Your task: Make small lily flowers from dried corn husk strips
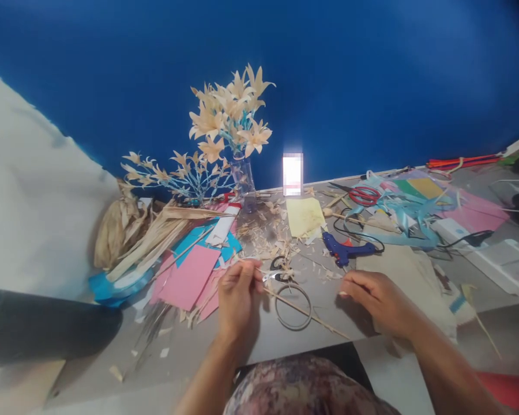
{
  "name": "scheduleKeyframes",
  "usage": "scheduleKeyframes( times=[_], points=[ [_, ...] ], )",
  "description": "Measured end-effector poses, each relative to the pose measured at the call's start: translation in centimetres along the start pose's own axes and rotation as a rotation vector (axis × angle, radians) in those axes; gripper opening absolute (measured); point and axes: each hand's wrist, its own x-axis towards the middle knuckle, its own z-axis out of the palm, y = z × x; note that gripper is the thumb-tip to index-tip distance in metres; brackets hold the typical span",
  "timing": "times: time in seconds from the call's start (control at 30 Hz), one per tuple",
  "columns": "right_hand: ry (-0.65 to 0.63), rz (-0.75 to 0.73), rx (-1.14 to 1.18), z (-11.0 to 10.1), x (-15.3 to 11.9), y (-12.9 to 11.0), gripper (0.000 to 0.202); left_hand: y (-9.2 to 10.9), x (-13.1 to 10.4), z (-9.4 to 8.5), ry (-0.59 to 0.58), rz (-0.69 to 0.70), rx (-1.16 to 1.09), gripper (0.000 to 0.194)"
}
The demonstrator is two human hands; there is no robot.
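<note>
My left hand is closed, its fingertips pinched on something I cannot make out, beside small scissors with black handles. My right hand hovers over the table right of centre, its fingers drawn together; what they hold, if anything, is too small to name. Between my hands lie a grey ring and a thin stick that slants across it from near my left hand. A blue glue gun rests just beyond my right hand.
Pale flowers stand in a clear vase at the back. Pink sheets, dried husks and blue ribbon lie left. Yellow paper, red-handled scissors and a white box sit behind and right. Scraps litter the table.
</note>
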Motion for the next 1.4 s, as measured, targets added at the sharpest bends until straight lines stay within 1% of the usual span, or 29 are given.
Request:
scheduleKeyframes(
  times=[0.03,0.07,0.13,0.17,0.2,0.23,0.27,0.33,0.37,0.43,0.53,0.63,0.7,0.8,0.9,1.03,1.13,1.27,1.4],
  points=[
    [0.073,-0.004,-0.021,0.2,0.2,0.3,0.032,0.1,0.2,-0.4,0.025,0.018,0.0,0.026],
    [0.161,-0.015,-0.044,0.5,0.4,0.2,0.03,0.1,0.2,-0.7,0.019,0.022,0.021,0.026],
    [0.355,-0.075,-0.08,1.3,1.0,-0.6,0.031,-0.1,-0.3,-0.5,-0.05,-0.013,0.11,0.027],
    [0.417,-0.125,-0.085,1.8,1.3,-1.4,0.029,-0.3,-0.7,-0.2,-0.099,-0.042,0.151,0.028],
    [0.445,-0.193,-0.083,2.4,1.5,-2.3,0.026,-0.6,-1.2,0.2,-0.148,-0.063,0.18,0.029],
    [0.41,-0.263,-0.087,3.0,1.8,-3.3,0.024,-0.8,-1.7,0.5,-0.201,-0.071,0.197,0.029],
    [0.331,-0.315,-0.095,3.5,2.0,-4.2,0.021,-1.0,-2.1,0.8,-0.243,-0.063,0.21,0.03],
    [0.166,-0.324,-0.101,4.4,2.2,-5.3,0.02,-1.5,-2.6,1.0,-0.303,-0.031,0.232,0.029],
    [0.111,-0.304,-0.097,4.8,2.2,-5.5,0.022,-1.6,-2.7,0.9,-0.319,-0.018,0.24,0.029],
    [0.059,-0.256,-0.083,5.3,2.2,-5.4,0.025,-1.7,-2.7,0.5,-0.34,-0.008,0.253,0.027],
    [0.035,-0.247,-0.087,5.5,2.0,-4.7,0.021,-1.7,-2.4,0.0,-0.35,0.003,0.286,0.025],
    [0.064,-0.293,-0.109,5.4,1.9,-4.5,0.02,-1.4,-2.2,0.1,-0.352,0.018,0.32,0.022],
    [0.087,-0.314,-0.14,5.4,1.7,-4.6,0.023,-1.3,-2.2,0.3,-0.356,0.023,0.305,0.02],
    [0.079,-0.337,-0.178,5.4,1.3,-4.6,0.027,-1.3,-2.4,0.6,-0.371,0.039,0.263,0.018],
    [0.093,-0.355,-0.113,5.6,0.6,-4.3,0.026,-1.4,-2.7,0.6,-0.403,0.038,0.257,0.018],
    [0.143,-0.314,0.044,5.8,-0.4,-3.7,0.021,-1.7,-3.0,0.5,-0.422,-0.026,0.194,0.014],
    [0.211,-0.293,0.081,5.8,-0.8,-3.4,0.016,-1.9,-3.1,0.7,-0.438,-0.048,0.153,0.014],
    [0.32,-0.238,0.045,5.3,-1.0,-3.1,0.023,-1.7,-3.1,1.1,-0.415,-0.044,0.196,0.017],
    [0.382,-0.236,-0.088,4.6,-1.0,-2.9,0.026,-1.3,-3.0,1.4,-0.382,-0.032,0.318,0.02]
  ],
)
